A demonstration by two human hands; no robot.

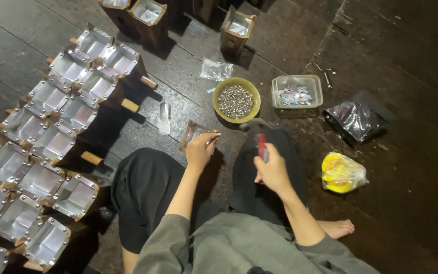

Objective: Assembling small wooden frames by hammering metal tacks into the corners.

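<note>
I sit on a dark wooden floor with a small wooden box lined with shiny metal (192,134) in front of my knees. My left hand (200,150) holds this box at its near edge, fingers pinched at the rim. My right hand (270,168) is closed around a red-handled tool (262,146), a hammer by the look of its dark head (252,125), raised just right of the box. A yellow-green bowl (219,108) full of small metal tacks stands just beyond both hands.
Rows of several finished metal-lined wooden boxes (57,142) cover the floor at left, more (237,25) stand at the top. A clear plastic tub of metal bits (297,92), a dark plastic bag (357,117), a yellow bag (341,172) and a loose metal strip (165,117) lie around.
</note>
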